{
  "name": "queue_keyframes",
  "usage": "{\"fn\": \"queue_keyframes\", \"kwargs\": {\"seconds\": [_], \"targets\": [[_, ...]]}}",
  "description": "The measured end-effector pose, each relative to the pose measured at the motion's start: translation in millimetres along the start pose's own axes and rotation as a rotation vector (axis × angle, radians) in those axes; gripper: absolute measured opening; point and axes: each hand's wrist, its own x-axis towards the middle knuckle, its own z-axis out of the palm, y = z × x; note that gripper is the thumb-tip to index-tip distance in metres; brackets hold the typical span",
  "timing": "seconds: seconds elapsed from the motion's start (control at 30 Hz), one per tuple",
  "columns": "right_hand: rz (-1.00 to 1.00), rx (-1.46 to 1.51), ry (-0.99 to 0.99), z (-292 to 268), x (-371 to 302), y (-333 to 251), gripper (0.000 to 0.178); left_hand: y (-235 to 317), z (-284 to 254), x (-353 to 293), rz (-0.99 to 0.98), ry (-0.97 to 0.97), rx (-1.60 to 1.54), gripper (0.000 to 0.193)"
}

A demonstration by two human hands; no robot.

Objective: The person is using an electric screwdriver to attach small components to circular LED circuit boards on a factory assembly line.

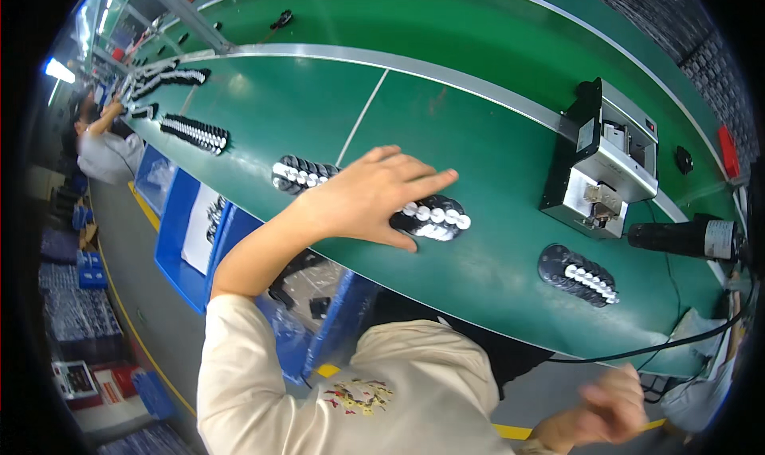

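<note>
Black round parts with silvery white centres, lined up in a short overlapping row (pixel 430 216), lie on the green conveyor belt (pixel 478 136) near its front edge, and the person's left hand (pixel 374 196) rests flat across the row's left end, fingers spread wide and stretched out, nothing gripped. Nearest of all, down at the lower right, the right hand (pixel 610 411) hangs off the belt beside the cream sweatshirt (pixel 382 399); it is blurred, the fingers look loosely curled, and I cannot tell whether it holds anything.

Judging by the flat palm, the step in hand looks like gathering or sliding that row along the belt. A next move would call for closing the fingers round the whole row evenly, or pushing it without letting the discs fan apart.

To the right lies a second row of the same black discs (pixel 579 276), well apart from the hand. A third row (pixel 301 174) sits just left of the wrist. Beyond, a boxy metal machine with a black frame (pixel 602 164) stands on the belt, with a black cylindrical tool (pixel 685 238) near it at the right edge. Blue plastic bins (pixel 187 240) stand below the belt's front edge. Farther along the line more rows of discs (pixel 195 132) lie, and another person (pixel 100 140) works at the far left end.
</note>
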Motion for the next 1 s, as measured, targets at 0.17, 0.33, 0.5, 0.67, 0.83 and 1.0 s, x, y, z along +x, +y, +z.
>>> {"fn": "queue_keyframes", "kwargs": {"seconds": [0.17,0.33,0.5,0.67,0.83,1.0], "targets": [[0.669,-0.293,0.271,-147,-52,98,0.048,13,19,25,0.050,-0.039,-0.099,0.086],[0.676,-0.148,-0.253,-89,-42,141,0.092,19,22,28,0.024,-0.042,-0.198,0.085],[0.659,-0.219,-0.508,-49,-13,152,0.101,40,25,47,-0.038,-0.045,-0.131,0.085],[0.589,-0.176,-0.587,-38,-7,156,0.095,69,48,80,0.060,0.033,-0.170,0.084],[0.576,-0.191,-0.634,-37,-4,156,0.097,100,61,114,0.129,0.047,-0.177,0.082],[0.535,-0.193,-0.644,-35,-2,156,0.095,115,71,127,0.152,0.058,-0.189,0.080]]}}
